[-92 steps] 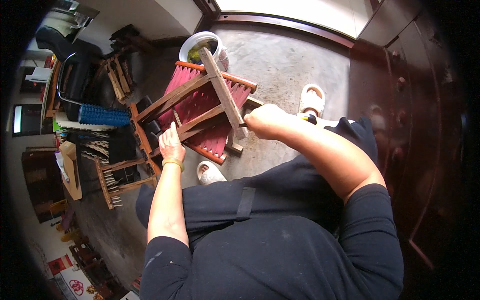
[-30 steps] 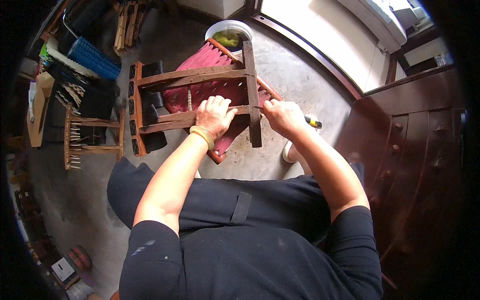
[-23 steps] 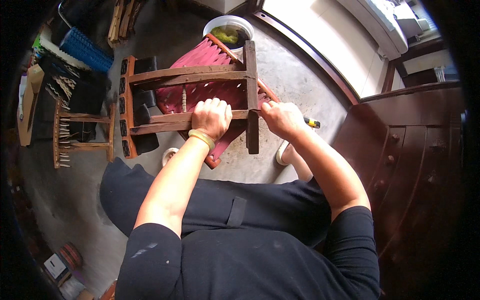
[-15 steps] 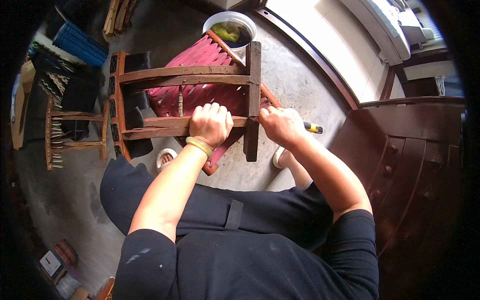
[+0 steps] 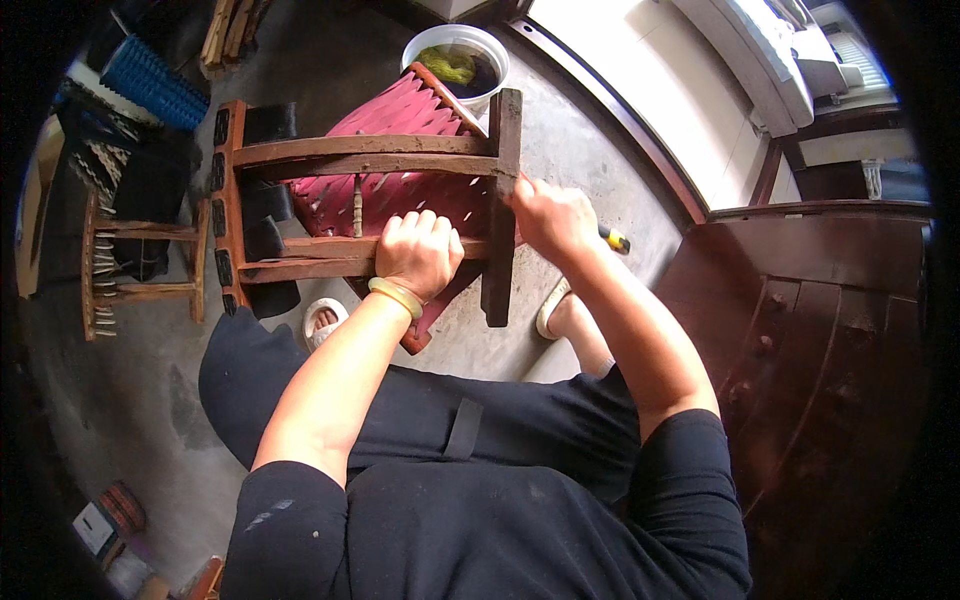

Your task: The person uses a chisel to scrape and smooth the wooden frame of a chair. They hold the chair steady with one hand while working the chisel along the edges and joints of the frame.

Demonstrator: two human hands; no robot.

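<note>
A brown wooden stool frame [image 5: 420,145] lies on its side in front of me, with black straps wound on its left rail [image 5: 233,200]. My left hand [image 5: 418,250], with a pale bangle at its wrist, is closed round the frame's lower bars. My right hand [image 5: 548,218] is closed at the thick right-hand bar [image 5: 500,215]. The yellow-and-black handle of a tool [image 5: 614,240] sticks out past my right wrist; its working end is hidden. Beneath the frame sits a stool seat woven from pink straps [image 5: 390,110].
Behind the pink seat stands a white bucket [image 5: 490,45] with something green in it. Another small wooden frame [image 5: 150,235] with pale cords is at the left. A dark wooden panel [image 5: 800,350] borders my right side. My sandalled feet flank the stool on the grey floor.
My right hand has moved up along the thick bar, and the yellow-and-black handle has shifted up with it. My left hand keeps its grip on the lower bars.
</note>
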